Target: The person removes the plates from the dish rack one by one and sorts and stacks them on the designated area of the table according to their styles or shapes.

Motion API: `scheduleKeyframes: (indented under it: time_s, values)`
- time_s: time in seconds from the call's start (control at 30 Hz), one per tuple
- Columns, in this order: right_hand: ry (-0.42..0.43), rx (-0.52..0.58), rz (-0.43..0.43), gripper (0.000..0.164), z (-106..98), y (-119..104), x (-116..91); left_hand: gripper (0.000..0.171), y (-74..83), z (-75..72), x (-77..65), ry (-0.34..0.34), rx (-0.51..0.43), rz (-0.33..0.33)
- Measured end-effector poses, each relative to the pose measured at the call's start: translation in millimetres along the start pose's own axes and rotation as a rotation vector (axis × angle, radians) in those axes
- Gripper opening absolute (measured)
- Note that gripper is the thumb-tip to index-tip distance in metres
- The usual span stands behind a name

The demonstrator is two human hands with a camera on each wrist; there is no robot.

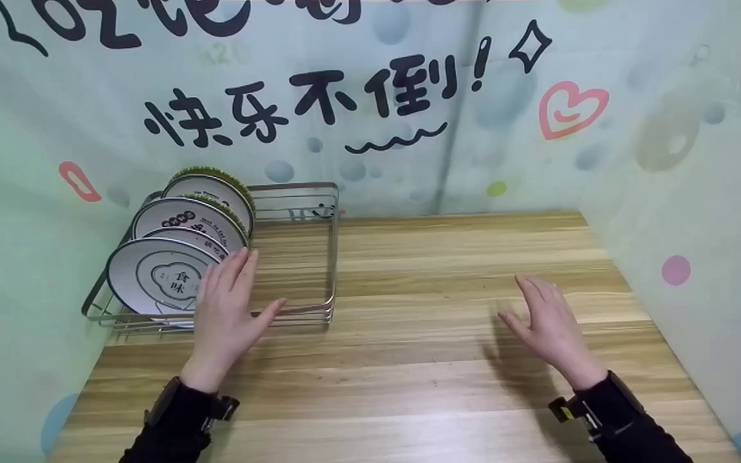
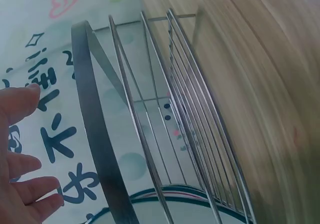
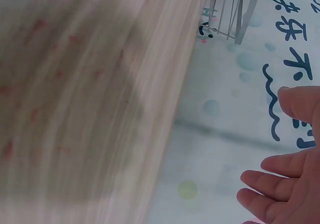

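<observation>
Standing on edge in a wire rack (image 1: 330, 302) at the desk's (image 1: 441, 308) far left corner, four dishes show in the head view. The left hand (image 1: 228, 315), fingers extended and thumb spread wide, covers the right side of the front dish (image 1: 152, 276); whether it touches is unclear. The rear dishes are partly hidden by those before them. The right hand (image 1: 547, 325) is over the desk's right half, holding nothing, thumb well apart from its fingers. A printed sheet (image 1: 628, 212) walls the far and side edges, its top lettering cut off.

From the left wrist, the rack's bars cross in front of a dark-rimmed dish, cut off below; the left hand is cropped, its palm out of frame.

From the right wrist, only the rack's end shows at the top, the desk is blurred, and the right hand is cut off.
</observation>
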State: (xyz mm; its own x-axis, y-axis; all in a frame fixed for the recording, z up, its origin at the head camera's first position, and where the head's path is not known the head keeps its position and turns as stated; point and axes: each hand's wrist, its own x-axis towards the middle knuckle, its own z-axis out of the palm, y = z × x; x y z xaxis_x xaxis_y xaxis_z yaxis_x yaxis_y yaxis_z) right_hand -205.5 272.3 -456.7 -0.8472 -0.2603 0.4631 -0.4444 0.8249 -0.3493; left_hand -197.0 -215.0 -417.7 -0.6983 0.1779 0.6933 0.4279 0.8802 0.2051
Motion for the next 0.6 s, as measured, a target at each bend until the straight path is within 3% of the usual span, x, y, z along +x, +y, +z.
scheduleKeyframes:
  time_s: [0.27, 0.6]
  values:
    - [0.013, 0.035, -0.015, 0.069, 14, -1, -1, 0.078, -16.1, -7.4, -3.8, 0.031, 0.025, -0.002]
    - [0.015, 0.066, -0.039, 0.067, 23, -10, 3, 0.07, -31.6, -18.9, 8.3, 0.077, 0.068, 0.005]
